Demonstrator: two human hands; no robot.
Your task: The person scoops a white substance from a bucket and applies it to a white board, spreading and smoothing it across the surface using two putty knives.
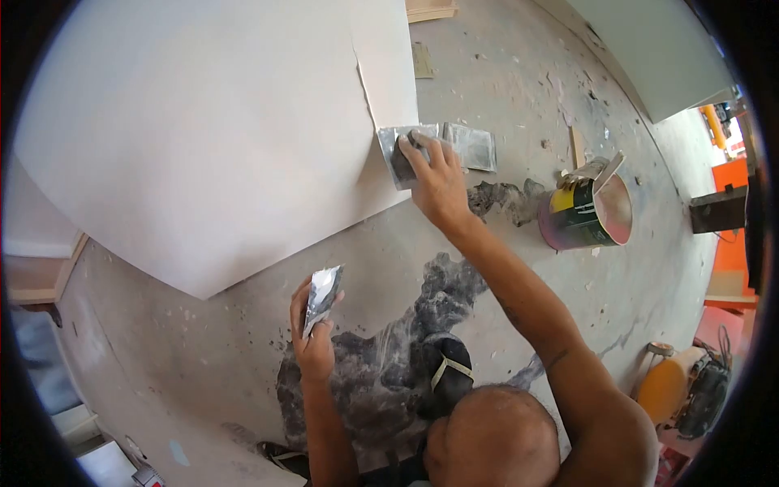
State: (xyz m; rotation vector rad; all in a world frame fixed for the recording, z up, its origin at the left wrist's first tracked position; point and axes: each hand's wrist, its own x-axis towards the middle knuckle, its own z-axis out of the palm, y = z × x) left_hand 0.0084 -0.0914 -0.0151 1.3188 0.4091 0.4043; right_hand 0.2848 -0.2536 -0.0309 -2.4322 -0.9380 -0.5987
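My right hand (441, 178) is closed on a flat grey metal scraper (388, 154), which lies against the right edge of a large white panel (211, 138). A thin dark line, like a crack or raised edge, runs up the panel from the scraper. Beside my right fingers there is a rectangular grey plate (472, 148). Lower down, my left hand (315, 345) holds up a shiny metal blade (324, 294), with the fingers behind it and the thumb at its lower end. The blade is below the panel's lower edge, apart from it.
An open paint bucket (580, 215) with a stick across its rim stands on the stained concrete floor (519, 300) at the right. A yellow machine (669, 385) is at the lower right. A black shoe (449, 365) and a bare head (499, 442) show near the bottom.
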